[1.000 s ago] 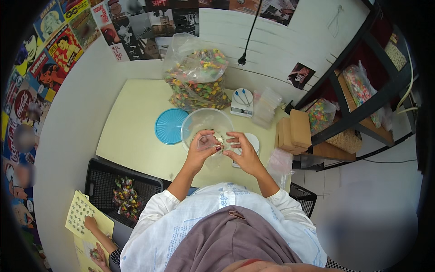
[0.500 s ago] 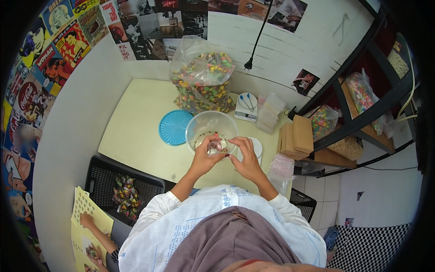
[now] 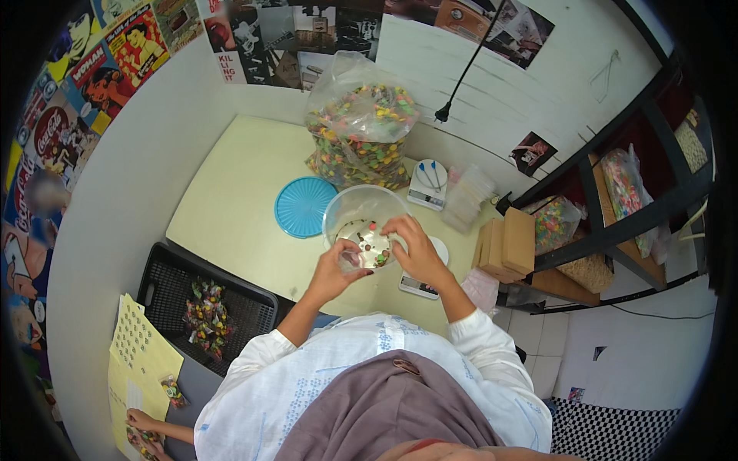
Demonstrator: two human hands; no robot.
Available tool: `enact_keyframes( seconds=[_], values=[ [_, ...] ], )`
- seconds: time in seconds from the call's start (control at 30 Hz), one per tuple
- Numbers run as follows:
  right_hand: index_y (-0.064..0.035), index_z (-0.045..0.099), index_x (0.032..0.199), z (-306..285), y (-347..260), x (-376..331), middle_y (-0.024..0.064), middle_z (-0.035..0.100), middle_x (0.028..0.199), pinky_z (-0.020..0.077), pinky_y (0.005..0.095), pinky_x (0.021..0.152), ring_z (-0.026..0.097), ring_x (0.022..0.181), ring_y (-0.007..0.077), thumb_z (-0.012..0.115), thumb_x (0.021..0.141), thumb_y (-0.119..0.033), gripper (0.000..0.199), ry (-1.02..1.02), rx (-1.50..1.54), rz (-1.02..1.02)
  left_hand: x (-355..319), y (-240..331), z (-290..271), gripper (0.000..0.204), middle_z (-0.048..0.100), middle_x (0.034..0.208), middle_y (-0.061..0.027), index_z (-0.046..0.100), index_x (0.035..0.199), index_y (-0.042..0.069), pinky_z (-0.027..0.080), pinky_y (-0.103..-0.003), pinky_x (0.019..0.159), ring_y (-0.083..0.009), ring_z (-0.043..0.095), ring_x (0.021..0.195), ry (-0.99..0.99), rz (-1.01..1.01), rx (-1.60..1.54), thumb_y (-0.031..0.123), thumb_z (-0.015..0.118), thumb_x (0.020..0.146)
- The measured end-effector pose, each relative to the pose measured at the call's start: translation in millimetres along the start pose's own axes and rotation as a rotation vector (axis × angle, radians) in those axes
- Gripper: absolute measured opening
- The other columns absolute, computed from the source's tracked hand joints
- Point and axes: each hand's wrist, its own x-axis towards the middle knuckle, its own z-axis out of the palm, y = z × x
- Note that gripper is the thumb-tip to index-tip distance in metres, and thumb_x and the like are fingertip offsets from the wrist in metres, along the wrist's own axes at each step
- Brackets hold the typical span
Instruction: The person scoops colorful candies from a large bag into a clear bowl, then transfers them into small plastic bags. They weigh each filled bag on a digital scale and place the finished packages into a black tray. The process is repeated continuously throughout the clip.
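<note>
A clear plastic tub (image 3: 332, 223) stands on the pale table with a few small coloured candies (image 3: 382, 258) at its bottom. My left hand (image 3: 335, 273) is closed on a small clear plastic bag (image 3: 350, 257) at the tub's near left rim. Over the tub's right side is my right hand (image 3: 419, 250), its thumb and bent forefinger apart, with nothing visible between them. Partly under my right hand sits a white scale (image 3: 419, 286). The tub's round blue lid (image 3: 304, 207) lies to its left.
Behind the tub stands a large bag of colourful candies (image 3: 361, 138). A second scale (image 3: 427, 184), clear bags (image 3: 469, 198) and cardboard boxes (image 3: 507, 242) are at right, beside a black shelf (image 3: 607, 223). Lower left, a black crate (image 3: 250, 307) holds filled packets; another person's hand (image 3: 142, 420) touches yellow sheets (image 3: 146, 346).
My right hand has parted from the small bag and moved right, over the tub's rim. My left hand keeps the bag. The other person's hands have moved lower; a packet now lies by the sheets.
</note>
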Motion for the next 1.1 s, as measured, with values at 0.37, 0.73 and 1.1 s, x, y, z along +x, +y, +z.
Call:
enact_keyframes(
  seconds=[0.37,0.73,1.1],
  values=[
    [-0.0056,0.062,0.124,123.0,154.5,104.3,0.0182,0.057,0.129,0.0479,0.0475,0.097,0.055,0.120,0.0377,0.069,0.082,-0.011,0.042,-0.975,-0.767,0.131,-21.9,-28.9,-46.5,0.046,0.063,0.090,-0.0036,0.054,0.103,0.004,0.052,-0.028,0.080,-0.0128,0.062,0.085,0.356,0.017,-0.076,0.005,0.087,0.071],
    [-0.0010,0.066,0.110,124.2,175.1,104.6,0.0213,0.070,0.102,0.0538,0.0440,0.081,0.070,0.094,0.0331,0.064,0.088,-0.020,0.029,-1.034,-0.759,0.159,-16.2,-46.9,-71.8,0.037,0.061,0.092,-0.0052,0.050,0.100,0.005,0.054,-0.029,0.079,-0.0142,0.062,0.088,0.504,-0.048,-0.163,-0.006,0.077,0.076],
    [-0.0013,0.058,0.118,-76.9,81.6,89.6,0.0103,0.068,0.085,0.0498,0.0331,0.078,0.063,0.079,0.0191,0.054,0.099,-0.022,0.029,-0.459,-0.223,0.239,74.2,-71.4,-82.5,0.040,0.063,0.097,-0.0081,0.049,0.104,0.004,0.053,-0.029,0.077,-0.0154,0.063,0.087,0.482,0.073,-0.237,0.002,0.079,0.079]
  ],
)
